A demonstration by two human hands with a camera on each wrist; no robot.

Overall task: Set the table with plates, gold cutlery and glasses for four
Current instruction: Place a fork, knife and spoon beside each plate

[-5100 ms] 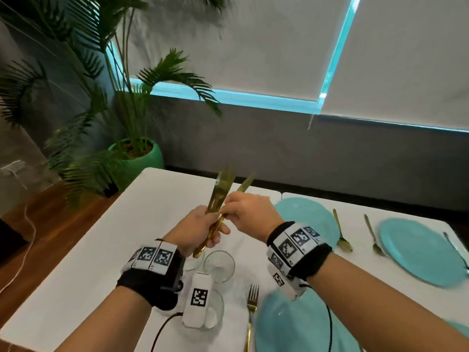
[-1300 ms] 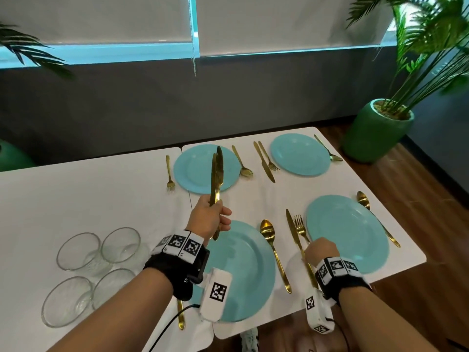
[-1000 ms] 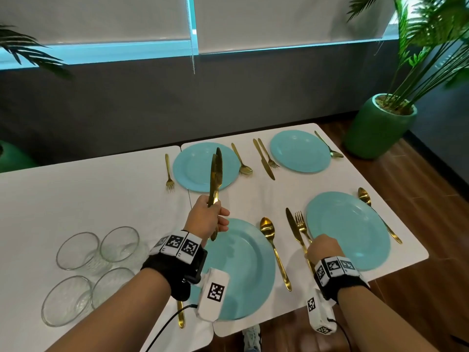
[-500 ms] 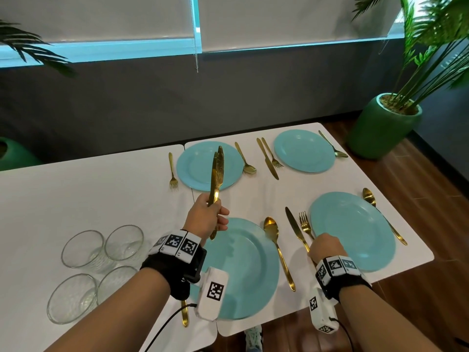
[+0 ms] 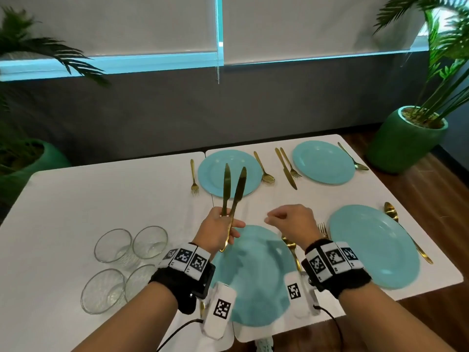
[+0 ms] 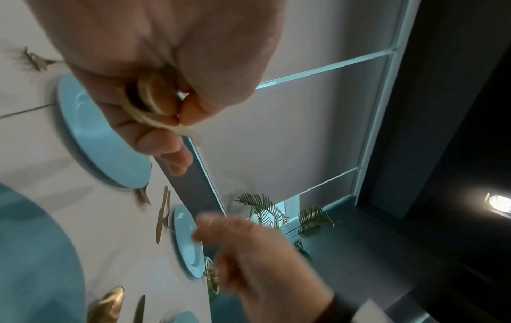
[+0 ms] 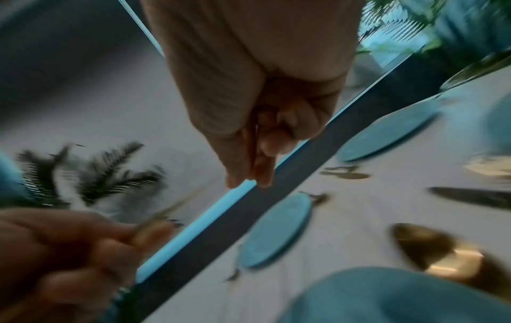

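Observation:
My left hand (image 5: pixel 224 231) grips the handles of two gold knives (image 5: pixel 238 189), which stand upright and splay apart over the table; in the left wrist view the handle ends (image 6: pixel 155 98) stick out of the fist. My right hand (image 5: pixel 270 219) hovers just right of it above the near-left teal plate (image 5: pixel 253 280), fingers curled, thumb against forefinger, holding nothing (image 7: pixel 249 172). Three more teal plates lie at far left (image 5: pixel 215 179), far right (image 5: pixel 322 162) and near right (image 5: pixel 373 246). Several clear glasses (image 5: pixel 113 245) stand grouped at the left.
Gold cutlery lies beside the plates: a fork (image 5: pixel 194 177), a spoon (image 5: pixel 264 170), a knife (image 5: pixel 285 168) with a fork (image 5: pixel 291 163), and spoons (image 5: pixel 352 161) (image 5: pixel 403 235) (image 5: pixel 290 250). A green potted plant (image 5: pixel 406 141) stands off the table's right corner.
My right hand left the cutlery beside the near-right plate, rose and moved left toward my left hand. The two knives in my left hand have spread apart.

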